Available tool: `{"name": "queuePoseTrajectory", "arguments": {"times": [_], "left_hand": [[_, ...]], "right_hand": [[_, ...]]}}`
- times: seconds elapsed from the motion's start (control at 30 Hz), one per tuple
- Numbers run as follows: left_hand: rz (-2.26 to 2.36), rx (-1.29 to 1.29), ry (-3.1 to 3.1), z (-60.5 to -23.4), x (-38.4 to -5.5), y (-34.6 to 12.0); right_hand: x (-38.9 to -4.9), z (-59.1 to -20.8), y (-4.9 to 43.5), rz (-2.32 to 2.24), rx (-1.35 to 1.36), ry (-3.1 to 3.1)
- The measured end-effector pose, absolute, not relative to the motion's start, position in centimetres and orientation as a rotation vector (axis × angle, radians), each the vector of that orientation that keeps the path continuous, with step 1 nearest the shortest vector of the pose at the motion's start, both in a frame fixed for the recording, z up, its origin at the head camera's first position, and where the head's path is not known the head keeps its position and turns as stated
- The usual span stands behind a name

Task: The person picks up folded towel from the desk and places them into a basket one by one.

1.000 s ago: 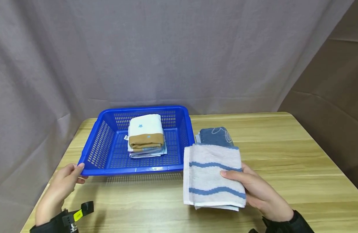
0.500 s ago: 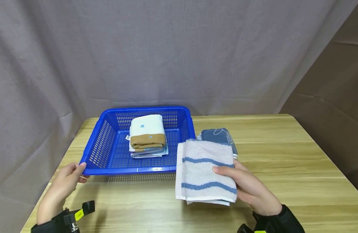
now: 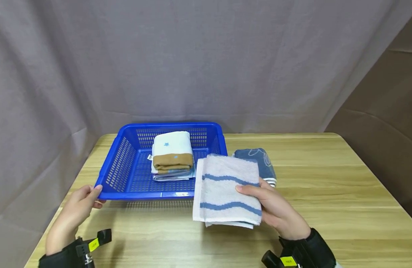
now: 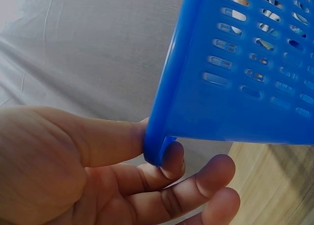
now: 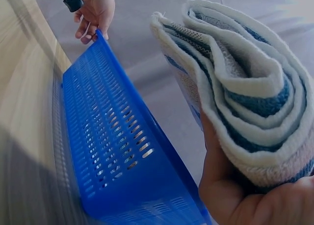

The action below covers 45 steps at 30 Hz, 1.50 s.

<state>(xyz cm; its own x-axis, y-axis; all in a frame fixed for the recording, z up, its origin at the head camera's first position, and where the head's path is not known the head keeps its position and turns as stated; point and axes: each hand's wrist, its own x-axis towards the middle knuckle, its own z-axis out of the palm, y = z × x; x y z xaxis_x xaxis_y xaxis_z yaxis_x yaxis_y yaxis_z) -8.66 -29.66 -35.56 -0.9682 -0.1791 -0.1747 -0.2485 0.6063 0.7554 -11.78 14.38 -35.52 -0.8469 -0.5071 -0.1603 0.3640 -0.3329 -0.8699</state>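
My left hand (image 3: 79, 206) pinches the near left corner of a blue plastic basket (image 3: 139, 195). In the left wrist view the thumb lies on one side of the rim (image 4: 164, 82) and the index finger curls under it. A folded white towel with wavy blue stripes (image 3: 227, 193) is in my right hand (image 3: 279, 212), thumb on top and fingers beneath. It overlaps the basket's near right corner in the head view; its layered folds face the right wrist camera. Inside the basket lies a stack of folded towels, the top one white and brown with a blue star (image 3: 172, 149).
A folded dark blue towel (image 3: 256, 160) lies on the wooden table (image 3: 326, 178) right of the basket, partly hidden by the striped towel. A grey curtain (image 3: 206, 67) hangs behind the table's far edge.
My right hand has carried the striped towel left and slightly away from me, towards the basket, uncovering more of the dark blue towel. The left hand keeps its hold on the basket corner.
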Motion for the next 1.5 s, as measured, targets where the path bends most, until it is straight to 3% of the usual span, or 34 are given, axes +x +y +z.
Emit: {"name": "queuePoseTrajectory", "arguments": {"times": [0.63, 1.5], "left_hand": [[1.354, -0.349, 2.701, -35.4, -8.7, -29.7], [1.360, -0.377, 2.685, -35.5, -8.7, -29.7]], "right_hand": [[-13.4, -35.8, 12.2, -2.223, -0.285, 1.294], [-14.8, -35.3, 10.0, -2.236, -0.219, 1.304]]}}
